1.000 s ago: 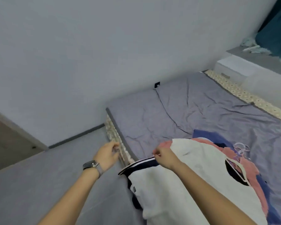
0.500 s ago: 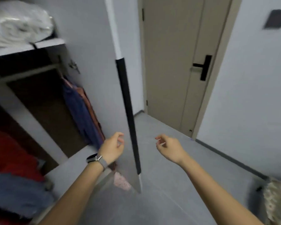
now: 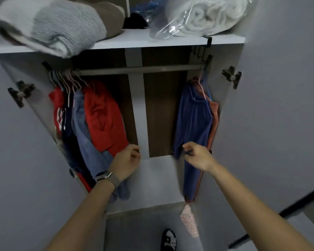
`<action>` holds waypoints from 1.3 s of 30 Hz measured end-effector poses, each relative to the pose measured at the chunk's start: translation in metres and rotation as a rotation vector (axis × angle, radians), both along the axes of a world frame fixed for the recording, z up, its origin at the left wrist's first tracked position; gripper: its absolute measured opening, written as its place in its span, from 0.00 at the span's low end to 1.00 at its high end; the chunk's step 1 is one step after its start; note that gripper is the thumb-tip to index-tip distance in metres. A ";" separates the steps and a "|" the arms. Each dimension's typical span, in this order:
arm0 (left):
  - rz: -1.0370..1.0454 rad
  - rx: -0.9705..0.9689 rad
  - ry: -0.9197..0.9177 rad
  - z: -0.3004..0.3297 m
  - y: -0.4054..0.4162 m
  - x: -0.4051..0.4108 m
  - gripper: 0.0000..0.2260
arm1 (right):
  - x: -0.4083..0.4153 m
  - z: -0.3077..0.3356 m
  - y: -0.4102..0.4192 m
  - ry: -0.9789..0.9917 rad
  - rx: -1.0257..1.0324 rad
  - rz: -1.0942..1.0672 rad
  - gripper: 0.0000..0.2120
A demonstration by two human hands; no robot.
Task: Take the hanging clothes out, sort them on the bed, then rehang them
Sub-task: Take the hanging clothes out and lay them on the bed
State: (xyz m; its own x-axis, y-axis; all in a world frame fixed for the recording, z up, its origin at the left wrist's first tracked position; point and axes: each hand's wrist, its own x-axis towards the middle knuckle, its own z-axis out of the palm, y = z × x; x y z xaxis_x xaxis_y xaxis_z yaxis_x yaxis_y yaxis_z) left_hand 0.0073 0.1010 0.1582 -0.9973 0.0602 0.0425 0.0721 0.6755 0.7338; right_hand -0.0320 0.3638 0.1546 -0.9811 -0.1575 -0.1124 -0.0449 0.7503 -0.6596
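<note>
I face an open wardrobe with a metal rail (image 3: pixel 134 70). On the rail's left end hang several clothes on hangers (image 3: pixel 65 80): a red shirt (image 3: pixel 103 116), a blue-grey shirt (image 3: pixel 82 124) and darker pieces behind them. At the right end hangs a dark blue garment (image 3: pixel 192 120) with an orange one (image 3: pixel 215 115) behind it. My left hand (image 3: pixel 127 160) hovers by the red shirt's hem, fingers loosely curled and empty. My right hand (image 3: pixel 198 156) is in front of the dark blue garment's lower edge, fingers loosely curled.
The shelf (image 3: pixel 152 42) above carries a folded striped blanket (image 3: pixel 49 28) and a bagged white towel (image 3: pixel 203 15). Both wardrobe doors stand open, with the right door (image 3: pixel 279 124) close by my arm. A pink patterned cloth (image 3: pixel 188 221) hangs low, and my slippered foot (image 3: pixel 169 240) is below.
I have turned from the bed, where clothes lie in a pile, past the room door to face the wardrobe. Both hands let go of the clothes and now reach toward the hanging garments.
</note>
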 end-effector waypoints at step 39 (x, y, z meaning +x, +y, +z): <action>0.241 -0.116 0.098 0.002 -0.073 -0.283 0.20 | -0.265 0.017 -0.179 -0.069 -0.629 -0.037 0.26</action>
